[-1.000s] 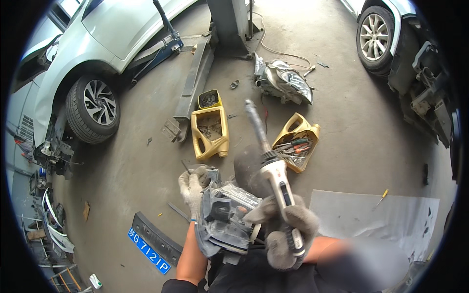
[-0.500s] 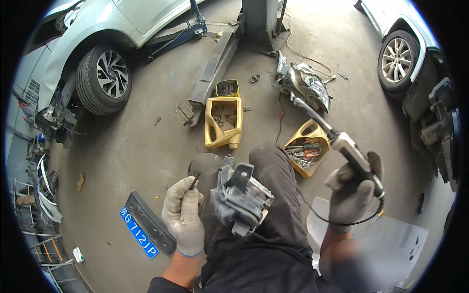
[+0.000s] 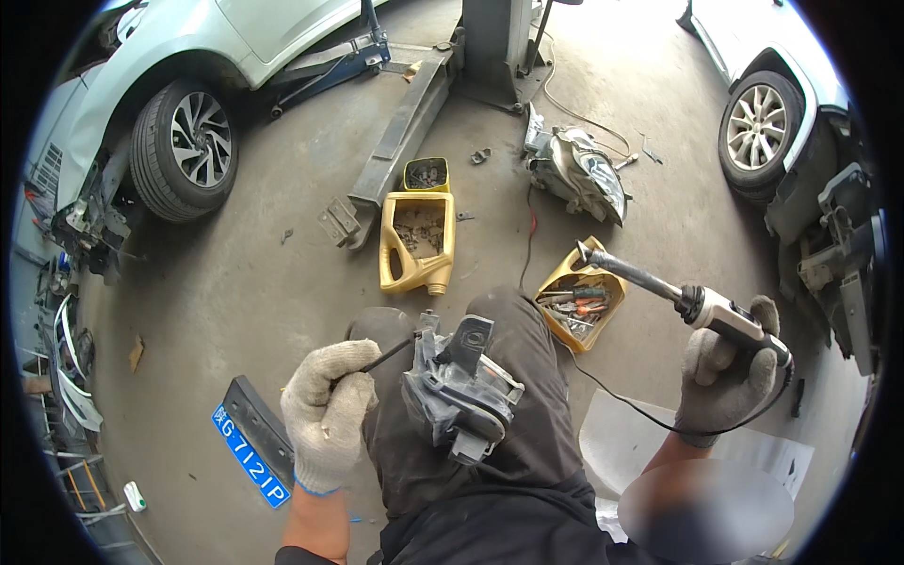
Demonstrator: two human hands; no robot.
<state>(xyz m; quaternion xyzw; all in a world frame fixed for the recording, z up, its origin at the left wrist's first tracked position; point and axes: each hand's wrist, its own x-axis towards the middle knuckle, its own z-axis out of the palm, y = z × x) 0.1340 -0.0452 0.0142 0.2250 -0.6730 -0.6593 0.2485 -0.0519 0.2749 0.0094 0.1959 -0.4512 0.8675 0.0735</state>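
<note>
Across my lap rests a dusty car lamp unit [image 3: 450, 400] of grey and clear plastic with a black bracket on top. My left hand [image 3: 330, 414], in a pale knit glove, pinches a thin black rod [image 3: 388, 356]. The rod points right, its tip at the lamp unit's upper left edge; whether it touches I cannot tell. Off to the right, my gloved right hand [image 3: 720, 377] is wrapped round the handle of a corded hot-air gun [image 3: 730, 318]. The gun's long metal nozzle points up and left, over a cut-open yellow container, apart from the lamp.
Ahead stand cut yellow jugs [image 3: 388, 250] of small hardware and a yellow container [image 3: 617, 306] of tools. A headlight [image 3: 582, 174] lies beyond, near a lift post [image 3: 490, 56]. Cars flank both sides. A blue number plate [image 3: 250, 461] lies left, white sheets [image 3: 753, 457] right. The gun's cable loops below.
My right hand has moved right with the hot-air gun, whose nozzle now lies flatter. My left hand has turned the rod from upright toward the lamp unit. The view has shifted slightly.
</note>
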